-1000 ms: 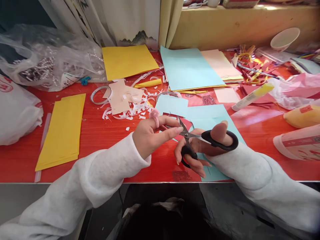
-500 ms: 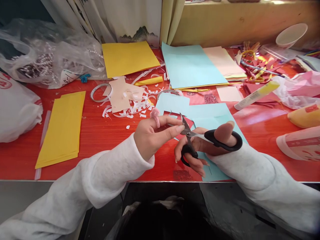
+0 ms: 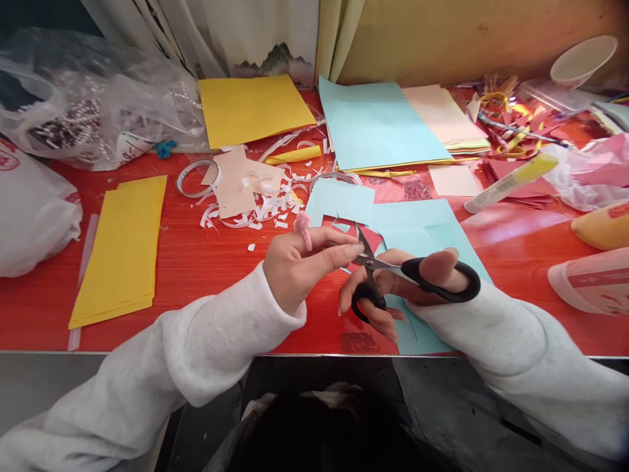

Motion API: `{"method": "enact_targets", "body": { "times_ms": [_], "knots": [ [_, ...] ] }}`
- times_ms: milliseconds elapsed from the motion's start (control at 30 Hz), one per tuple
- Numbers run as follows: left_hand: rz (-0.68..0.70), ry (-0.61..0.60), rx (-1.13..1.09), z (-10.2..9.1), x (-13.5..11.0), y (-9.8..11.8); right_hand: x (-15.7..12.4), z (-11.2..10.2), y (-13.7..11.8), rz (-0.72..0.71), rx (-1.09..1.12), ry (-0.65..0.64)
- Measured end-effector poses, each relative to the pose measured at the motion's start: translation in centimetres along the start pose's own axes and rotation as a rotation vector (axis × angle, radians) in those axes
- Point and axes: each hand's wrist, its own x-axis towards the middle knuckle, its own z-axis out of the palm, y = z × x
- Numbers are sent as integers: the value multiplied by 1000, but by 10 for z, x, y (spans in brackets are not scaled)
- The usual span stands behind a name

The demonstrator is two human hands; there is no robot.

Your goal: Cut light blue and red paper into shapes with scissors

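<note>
At the near edge of the red table (image 3: pixel 206 262), the right hand (image 3: pixel 417 285) is closed through the black handles of one pair of scissors (image 3: pixel 388 267); the blades stand a little apart, tips toward the left hand (image 3: pixel 295 265); that hand is pinched narrow, thumb to forefinger, right at the blades; what it pinches is too small to tell; one pink bit (image 3: pixel 303 226) sticks up by its fingers.

Three blue sheets: a large one (image 3: pixel 376 124) at the back, a small one (image 3: pixel 339 200) just beyond the left hand, one (image 3: pixel 422 226) under the right hand, reaching the table's front edge. Two lots of yellow paper: a sheet (image 3: pixel 253 108) at the back, a stack (image 3: pixel 122 249) at the left. Two tape rings (image 3: pixel 194 178), (image 3: pixel 334 177); one glue stick (image 3: pixel 511 185); one bowl (image 3: pixel 582 59); two bags, clear (image 3: pixel 98 111) and white (image 3: pixel 29 210).

White scraps (image 3: pixel 255 213) litter the middle; bare red lies between the yellow stack and the left hand, and right of the right sleeve; the back right corner is crowded with coloured offcuts (image 3: pixel 511 124).
</note>
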Motion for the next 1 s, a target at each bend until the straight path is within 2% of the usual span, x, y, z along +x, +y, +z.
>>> {"method": "enact_targets", "body": {
  "times_ms": [133, 300, 467, 533, 633, 767, 867, 1000],
  "knots": [
    [26, -11, 3, 0, 0, -1, -1, 4, -3, 32, 16, 12],
    [46, -23, 13, 0, 1, 0, -3, 13, -10, 109, 70, 154],
    [68, -7, 28, -1, 1, 0, -4, 17, -13, 133, 69, 161],
    [70, 2, 47, -1, 1, 0, -3, 17, -12, 134, 55, 201],
    [84, 13, 82, 0, 1, -1, -2, 14, -10, 136, 35, 146],
    [151, 63, 122, 1, 3, -2, 1, 2, -2, 139, 60, -7],
    [163, 82, 151, 1, 3, -3, 2, -6, 4, 90, 115, -103],
    [205, 51, 183, -1, 4, 1, 3, -10, 6, 50, 141, -147]
  ]
}}
